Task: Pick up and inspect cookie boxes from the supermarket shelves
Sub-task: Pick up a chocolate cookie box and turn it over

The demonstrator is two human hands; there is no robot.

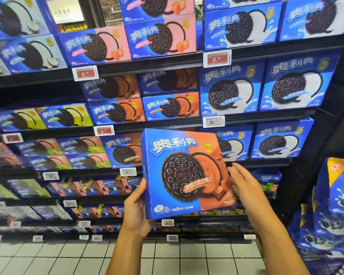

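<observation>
Our left hand (136, 205) grips the blue-and-orange cookie box (184, 173) at its 7 o'clock corner, thumb on the front. Our right hand (244, 185), fingers relaxed, touches the 3 o'clock edge. We hold the box upright, mid-frame. Beyond, from 9 to 3 o'clock, shelves (147, 64) carry matching boxes and price tags (216, 58).

Both forearms are bare to the left hand (136, 207) and right hand (244, 187), no sleeves showing.

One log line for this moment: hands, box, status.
left hand grips chocolate cookie box | right hand open at its right edge | box front facing camera | status: inspecting
</observation>
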